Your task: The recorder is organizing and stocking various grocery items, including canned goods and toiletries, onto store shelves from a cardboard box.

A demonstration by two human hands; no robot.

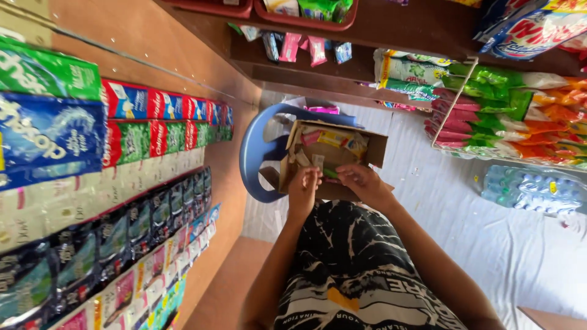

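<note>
Both the left hand and the right hand pinched a small green packet over the open cardboard box on the blue chair (probably light, limp, best gripped by its edges).

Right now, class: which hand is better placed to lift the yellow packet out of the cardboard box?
Probably the right hand: it sits nearer the yellow packet inside the cardboard box, while the left hand rests at the box's near edge, further left.

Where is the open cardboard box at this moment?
In the head view, the cardboard box sits at centre on the blue plastic chair, just beyond both hands, left of the wire rack of packets.
</note>
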